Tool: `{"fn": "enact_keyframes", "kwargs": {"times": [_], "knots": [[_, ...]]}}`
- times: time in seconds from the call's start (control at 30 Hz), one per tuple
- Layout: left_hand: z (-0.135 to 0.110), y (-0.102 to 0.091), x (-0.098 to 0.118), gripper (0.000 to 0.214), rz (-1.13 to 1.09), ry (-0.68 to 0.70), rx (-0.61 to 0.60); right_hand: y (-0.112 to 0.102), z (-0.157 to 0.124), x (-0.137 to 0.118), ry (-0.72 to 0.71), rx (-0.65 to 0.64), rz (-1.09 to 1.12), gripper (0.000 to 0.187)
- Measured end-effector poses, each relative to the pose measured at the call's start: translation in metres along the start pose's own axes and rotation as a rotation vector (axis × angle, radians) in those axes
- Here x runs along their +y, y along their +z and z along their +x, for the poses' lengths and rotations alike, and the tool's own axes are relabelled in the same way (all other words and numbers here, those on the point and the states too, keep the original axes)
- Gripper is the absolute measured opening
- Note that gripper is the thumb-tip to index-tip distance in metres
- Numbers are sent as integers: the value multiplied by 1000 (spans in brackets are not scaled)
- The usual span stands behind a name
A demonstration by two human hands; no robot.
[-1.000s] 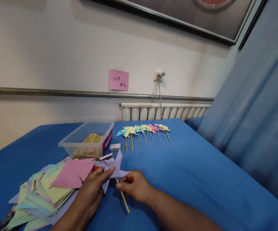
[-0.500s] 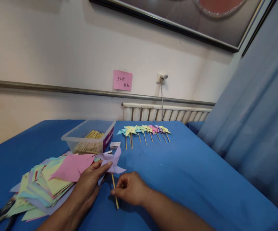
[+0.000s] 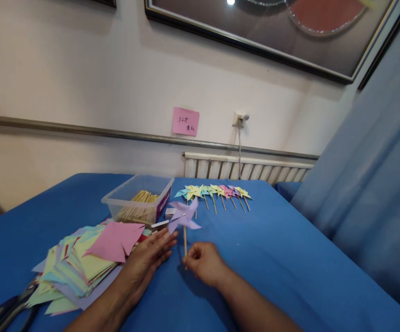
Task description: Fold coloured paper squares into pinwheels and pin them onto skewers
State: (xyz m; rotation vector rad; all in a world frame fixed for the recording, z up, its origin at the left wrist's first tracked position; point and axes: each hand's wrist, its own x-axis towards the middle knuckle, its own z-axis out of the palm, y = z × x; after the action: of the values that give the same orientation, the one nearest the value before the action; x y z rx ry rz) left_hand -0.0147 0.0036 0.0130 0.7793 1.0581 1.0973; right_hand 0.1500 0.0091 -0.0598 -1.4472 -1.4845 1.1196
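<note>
A lilac paper pinwheel (image 3: 185, 216) stands upright on a thin wooden stick (image 3: 185, 240). My right hand (image 3: 205, 263) pinches the stick near its lower end, between thumb and fingers. Just left of the pinwheel is my left hand (image 3: 153, 253), fingers stretched out and holding nothing. Close behind that hand lies a pink square of paper (image 3: 116, 240) with slits cut in it, on top of a pile of coloured paper sheets (image 3: 78, 267).
A clear plastic box (image 3: 116, 203) holds many sticks (image 3: 139, 205). A row of finished pinwheels (image 3: 218, 191) lies at the back of the blue table (image 3: 272, 258). Black-handled scissors (image 3: 16, 302) rest at the lower left. A small white box (image 3: 170, 212) sits partly behind the pinwheel.
My left hand has let go of the lilac pinwheel and its fingers have straightened. The pinwheel, held by my right hand, now stands more upright and further right in view.
</note>
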Motion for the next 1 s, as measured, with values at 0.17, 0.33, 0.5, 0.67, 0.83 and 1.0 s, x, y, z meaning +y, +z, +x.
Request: {"fn": "enact_keyframes", "kwargs": {"times": [0.17,0.33,0.5,0.67,0.83,1.0], "knots": [[3,2,-17,41,156,-17,-64,-48,33,0,51,229,-306,16],[8,4,-21,42,230,-20,-19,-79,65,6,100,337,-489,17],[12,-1,-21,43,297,-33,-110,-85,96,12,130,372,-567,25],[14,-3,-25,45,313,-32,-116,-84,117,15,138,388,-605,32],[18,-5,-31,43,316,-38,-127,-80,125,11,145,388,-681,29],[26,-10,-38,45,328,-35,-143,-76,121,11,144,387,-753,25]]}}
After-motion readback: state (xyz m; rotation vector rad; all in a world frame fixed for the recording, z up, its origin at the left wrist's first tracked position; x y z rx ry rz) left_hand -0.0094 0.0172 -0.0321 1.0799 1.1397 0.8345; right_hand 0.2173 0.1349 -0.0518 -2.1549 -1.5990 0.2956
